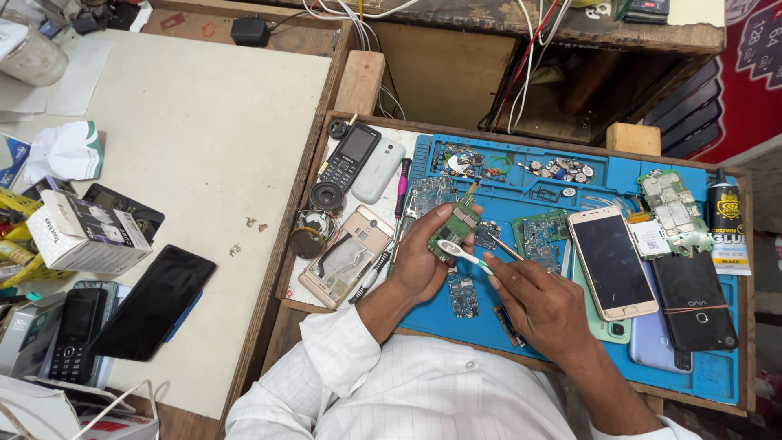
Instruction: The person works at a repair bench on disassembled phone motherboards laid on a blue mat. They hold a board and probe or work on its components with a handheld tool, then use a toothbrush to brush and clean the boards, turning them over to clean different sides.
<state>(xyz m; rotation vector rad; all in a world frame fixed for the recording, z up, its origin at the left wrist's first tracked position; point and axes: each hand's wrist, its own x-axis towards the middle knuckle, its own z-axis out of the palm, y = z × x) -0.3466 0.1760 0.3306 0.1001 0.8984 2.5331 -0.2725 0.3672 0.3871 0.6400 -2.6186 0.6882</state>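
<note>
My left hand (423, 257) holds a small green circuit board (456, 228) up over the blue work mat (456, 330). My right hand (542, 305) grips a white toothbrush (463, 254) by its handle, and the brush head rests against the board. Both hands are over the left middle of the mat. A thin tool (507, 248) lies on the mat just beyond my right fingers.
On the mat lie several circuit boards (540, 235), a gold-edged phone (611, 261), dark phones (692, 301) and small parts (562, 169). An opened phone (346, 257), keypad phone (349, 156), screwdriver (401, 187) and glue bottle (725, 224) sit nearby. The left table holds a black phone (155, 301) and boxes (85, 232).
</note>
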